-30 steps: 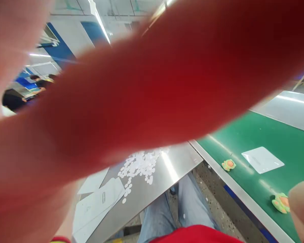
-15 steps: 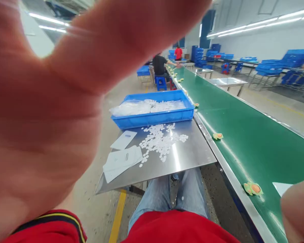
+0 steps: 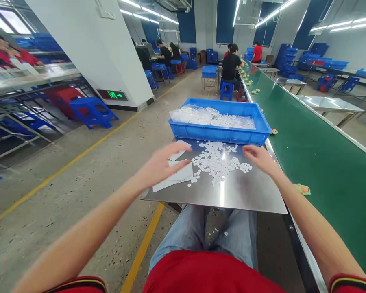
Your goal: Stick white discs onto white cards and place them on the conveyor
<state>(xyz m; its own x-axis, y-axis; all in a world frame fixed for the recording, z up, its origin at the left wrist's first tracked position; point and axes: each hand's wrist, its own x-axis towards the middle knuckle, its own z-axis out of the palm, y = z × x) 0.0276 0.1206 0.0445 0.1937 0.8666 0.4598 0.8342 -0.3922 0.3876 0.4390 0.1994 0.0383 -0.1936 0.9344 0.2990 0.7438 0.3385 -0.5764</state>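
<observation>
My left hand (image 3: 163, 162) hovers over the left side of the metal table (image 3: 247, 195), thumb and fingers spread, holding nothing. Beneath and beside it lie white cards (image 3: 179, 173), partly hidden by the hand. My right hand (image 3: 260, 156) is above the table's right side, its fingers loosely bent and no object visible in them. Between both hands, many small white round discs (image 3: 215, 160) are scattered in a loose pile. Just behind them stands a blue tray (image 3: 219, 133) with a clear plastic bag (image 3: 195, 114) and more white discs inside.
A green conveyor belt (image 3: 326, 162) runs along the right. Small green-and-orange pieces, one near my right forearm (image 3: 303, 189), lie along its near edge. A person in black (image 3: 230, 67) sits farther up the belt. Left are a pillar (image 3: 110, 53) and a blue stool (image 3: 93, 112).
My left hand has moved from close before the camera down to the table. My right hand has come from the lower right over the belt to the table. The view has swung left.
</observation>
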